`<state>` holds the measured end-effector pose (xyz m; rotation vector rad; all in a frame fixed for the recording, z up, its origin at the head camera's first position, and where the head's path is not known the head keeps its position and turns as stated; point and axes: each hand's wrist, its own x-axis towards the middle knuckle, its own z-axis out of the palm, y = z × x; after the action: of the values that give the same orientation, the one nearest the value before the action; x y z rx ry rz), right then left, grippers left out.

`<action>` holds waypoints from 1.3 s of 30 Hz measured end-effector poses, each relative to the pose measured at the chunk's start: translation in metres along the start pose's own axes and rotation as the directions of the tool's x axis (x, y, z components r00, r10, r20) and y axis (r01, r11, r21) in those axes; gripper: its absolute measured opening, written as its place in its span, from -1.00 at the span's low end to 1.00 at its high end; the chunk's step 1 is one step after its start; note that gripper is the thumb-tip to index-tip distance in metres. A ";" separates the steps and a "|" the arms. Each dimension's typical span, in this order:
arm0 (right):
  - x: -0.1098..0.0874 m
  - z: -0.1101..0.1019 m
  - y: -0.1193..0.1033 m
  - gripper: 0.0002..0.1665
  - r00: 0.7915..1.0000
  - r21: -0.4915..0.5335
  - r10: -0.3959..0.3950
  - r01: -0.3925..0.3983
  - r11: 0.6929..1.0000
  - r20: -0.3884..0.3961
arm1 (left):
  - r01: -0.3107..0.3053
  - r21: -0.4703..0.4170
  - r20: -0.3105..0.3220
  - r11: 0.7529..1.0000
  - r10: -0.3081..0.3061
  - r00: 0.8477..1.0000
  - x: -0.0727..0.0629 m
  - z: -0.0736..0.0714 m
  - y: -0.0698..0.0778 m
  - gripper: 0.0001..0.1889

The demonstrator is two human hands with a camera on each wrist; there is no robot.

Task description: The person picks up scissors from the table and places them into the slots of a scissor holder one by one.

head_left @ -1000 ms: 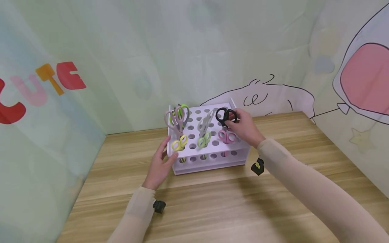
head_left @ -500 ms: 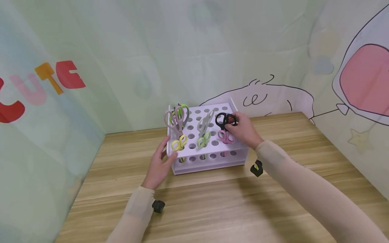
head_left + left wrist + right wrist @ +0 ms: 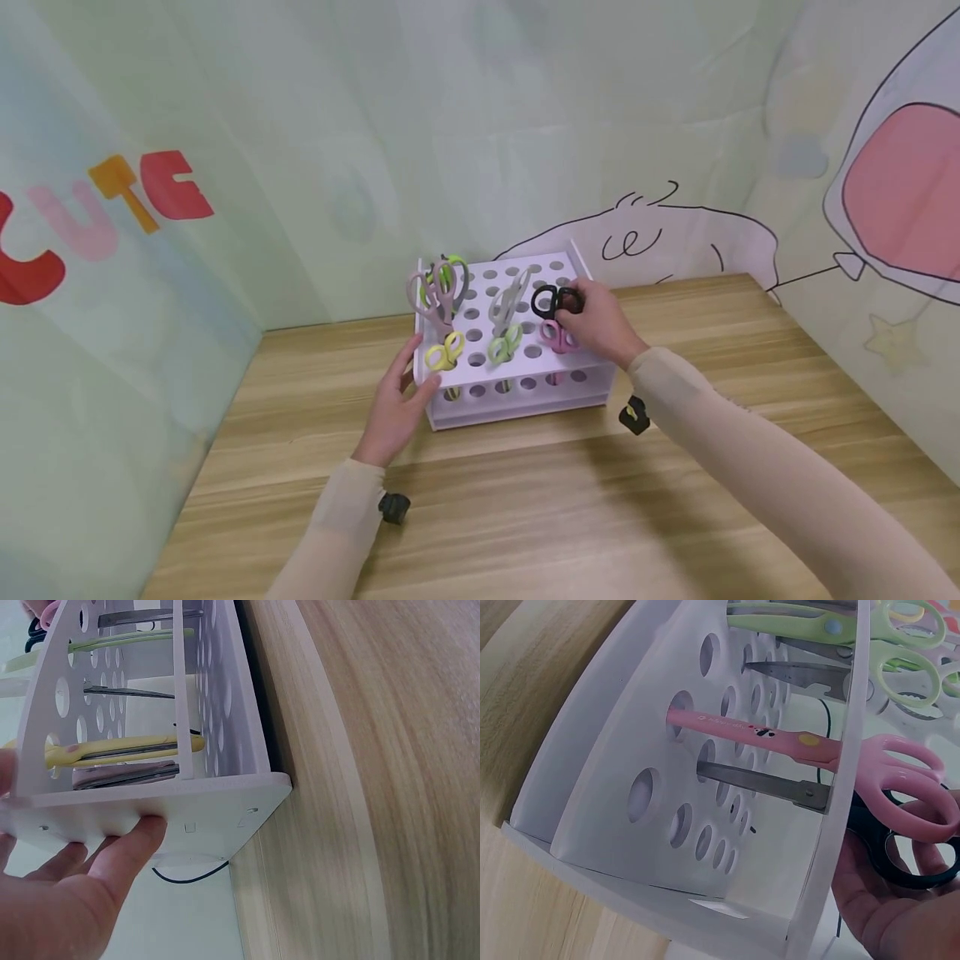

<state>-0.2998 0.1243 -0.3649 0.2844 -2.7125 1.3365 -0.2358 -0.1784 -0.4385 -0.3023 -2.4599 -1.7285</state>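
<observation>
A white rack (image 3: 517,408) with rows of round holes stands on the table, holding several scissors handles up. My left hand (image 3: 393,412) holds its left front corner, with fingers against the outer side panel (image 3: 202,817) and the thumb by the top. My right hand (image 3: 607,323) pinches the handles of black scissors (image 3: 881,851). Their blades pass through the top panel into a lower-panel hole. Pink scissors (image 3: 795,742) stand just in front of them, partly covering the handles. Light green scissors (image 3: 504,344) and yellow scissors (image 3: 446,352) share the front row.
Behind the front row stand grey scissors (image 3: 507,304) and mauve scissors (image 3: 432,298), with bright green handles (image 3: 450,267) at the back left. The wooden table (image 3: 480,517) reaches up to patterned wall sheets (image 3: 360,167) behind and at both sides.
My right hand has moved down with the black scissors, whose handles now sit closer to the rack's top. The left hand and the rack have stayed put.
</observation>
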 end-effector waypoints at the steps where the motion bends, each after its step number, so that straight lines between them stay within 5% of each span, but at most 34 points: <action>1: 0.000 0.000 0.000 -0.65 1.000 -0.003 -0.005 0.005 1.000 -0.001 | -0.005 -0.001 -0.001 1.000 0.005 1.000 0.000 0.000 0.000 -0.31; 28: -0.003 0.004 -0.005 -0.32 0.998 0.021 0.033 -0.034 0.999 0.050 | 0.009 0.017 0.009 1.000 -0.010 1.000 0.000 -0.008 0.000 -0.31; 39: -0.010 -0.023 0.006 -0.39 0.993 0.084 -0.046 0.056 0.995 -0.111 | -0.011 0.136 0.117 0.991 -0.005 0.993 0.006 -0.031 0.009 -0.35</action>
<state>-0.2909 0.1472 -0.3572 0.2773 -2.5456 1.4149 -0.2402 -0.2043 -0.4183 -0.4044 -2.6427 -1.5735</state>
